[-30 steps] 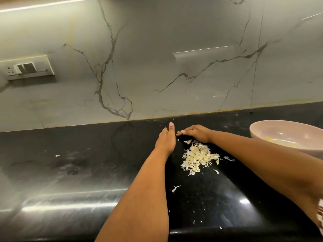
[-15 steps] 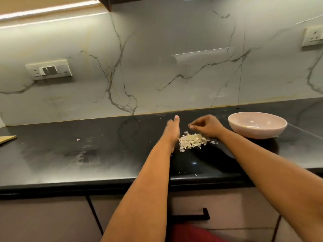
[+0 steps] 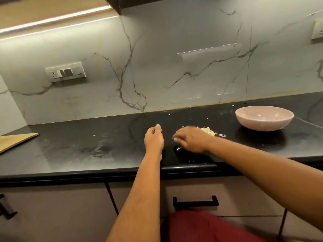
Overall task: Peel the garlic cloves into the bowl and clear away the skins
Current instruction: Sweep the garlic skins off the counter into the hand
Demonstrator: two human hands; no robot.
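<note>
Left of the bowl (image 3: 264,117), far along the black counter (image 3: 70,151), lies a wooden board (image 3: 15,140). Nearer the bowl, the left hand (image 3: 153,138) hovers with fingers loosely curled, holding nothing visible. Next, the right hand (image 3: 190,139) is blurred; I cannot tell whether it pinches anything. Just behind it, still left of the bowl, sits the pile of garlic skins (image 3: 208,131). They look papery, feather-light and prone to scatter, so sweeping them together with cupped palms seems wiser than pinching.
</note>
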